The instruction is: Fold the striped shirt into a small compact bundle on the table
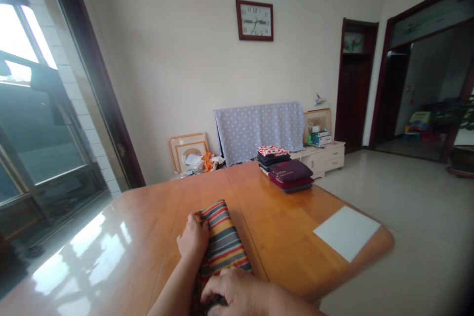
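Note:
A folded striped cloth [222, 237] in orange, grey, red and yellow lies on the wooden table [289, 227] near its front. My left hand [192, 240] rests against the cloth's left edge, its fingers curled onto the fabric. My right hand [237, 294] lies on the near end of the cloth, fingers bent and pressing down on it. Farther back on the table stand two stacks of folded clothes: a maroon and dark stack [291, 176] and behind it a dark stack topped with a red and white piece [273, 154].
A white sheet [346, 231] lies at the table's right edge. A large window [40, 123] fills the left side. Behind the table are picture frames [188, 149], a dotted cloth over furniture [259, 130], a low white cabinet [326, 155] and a wall clock [255, 20].

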### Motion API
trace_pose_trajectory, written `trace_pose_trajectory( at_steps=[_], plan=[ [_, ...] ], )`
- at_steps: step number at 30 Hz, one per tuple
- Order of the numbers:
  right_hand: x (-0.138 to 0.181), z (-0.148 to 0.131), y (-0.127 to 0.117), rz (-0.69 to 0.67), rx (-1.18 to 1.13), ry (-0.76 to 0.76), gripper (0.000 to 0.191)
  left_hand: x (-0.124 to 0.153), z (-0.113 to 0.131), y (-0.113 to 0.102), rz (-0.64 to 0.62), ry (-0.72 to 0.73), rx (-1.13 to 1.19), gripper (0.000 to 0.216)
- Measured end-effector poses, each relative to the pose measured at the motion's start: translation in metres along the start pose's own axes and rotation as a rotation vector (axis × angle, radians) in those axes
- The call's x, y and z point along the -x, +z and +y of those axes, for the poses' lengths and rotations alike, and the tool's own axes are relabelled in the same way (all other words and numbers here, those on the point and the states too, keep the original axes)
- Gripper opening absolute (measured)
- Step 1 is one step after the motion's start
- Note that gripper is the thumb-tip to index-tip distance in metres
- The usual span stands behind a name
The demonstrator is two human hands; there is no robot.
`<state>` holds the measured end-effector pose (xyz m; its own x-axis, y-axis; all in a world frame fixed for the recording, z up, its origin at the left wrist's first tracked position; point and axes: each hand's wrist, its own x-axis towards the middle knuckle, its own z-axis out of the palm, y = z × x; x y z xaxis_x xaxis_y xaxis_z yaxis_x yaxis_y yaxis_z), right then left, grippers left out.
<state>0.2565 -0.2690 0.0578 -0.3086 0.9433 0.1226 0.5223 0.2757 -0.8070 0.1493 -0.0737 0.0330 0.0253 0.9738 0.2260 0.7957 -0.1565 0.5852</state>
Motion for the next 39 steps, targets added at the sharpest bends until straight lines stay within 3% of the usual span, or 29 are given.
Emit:
trace_pose_trajectory(
  at_steps=[2, 4, 7, 9, 12, 17, 24, 27, 30, 32, 34, 39],
  plan=[
    [-0.001, 0.001, 0.0, -0.025, -0.016, -0.011, 0.036, 0.0, 0.008, -0.002, 0.114, 0.082, -0.085, 0.058],
    [-0.002, 0.001, 0.0, -0.039, -0.026, -0.025, 0.033, 0.003, 0.018, -0.002, 0.144, 0.212, -0.075, 0.055],
    [-0.002, 0.001, 0.0, -0.029, -0.015, -0.024, 0.026, 0.01, 0.03, 0.005, -0.004, 0.427, 0.124, 0.04],
    [-0.002, 0.002, 0.0, -0.038, -0.01, -0.022, 0.025, 0.014, 0.031, 0.014, -0.133, 0.49, 0.241, 0.037],
    [-0.003, 0.004, -0.003, -0.066, 0.004, -0.036, 0.029, 0.015, 0.02, 0.027, -0.257, 0.452, 0.122, 0.052],
    [-0.002, 0.005, -0.008, -0.12, 0.056, -0.064, 0.036, 0.009, 0.0, 0.037, -0.277, 0.376, -0.319, 0.082],
    [0.002, 0.002, -0.007, -0.133, 0.013, -0.127, 0.034, 0.007, 0.001, 0.038, -0.275, 0.36, -0.452, 0.087],
    [0.003, 0.009, -0.014, -0.005, -0.161, -0.084, 0.027, 0.006, -0.003, 0.041, -0.281, 0.372, -0.441, 0.086],
    [0.002, 0.022, -0.028, 0.295, -0.305, 0.019, 0.031, 0.004, -0.006, 0.042, -0.317, 0.365, -0.411, 0.085],
    [0.004, 0.029, -0.035, 0.425, -0.281, 0.052, 0.031, 0.001, -0.007, 0.041, -0.345, 0.357, -0.382, 0.084],
    [0.01, 0.031, -0.037, 0.441, -0.208, 0.056, 0.029, -0.002, -0.008, 0.038, -0.379, 0.343, -0.35, 0.081],
    [0.028, 0.018, -0.016, 0.316, 0.131, -0.082, 0.016, -0.01, -0.011, 0.025, -0.493, 0.39, -0.304, 0.064]
  ],
)
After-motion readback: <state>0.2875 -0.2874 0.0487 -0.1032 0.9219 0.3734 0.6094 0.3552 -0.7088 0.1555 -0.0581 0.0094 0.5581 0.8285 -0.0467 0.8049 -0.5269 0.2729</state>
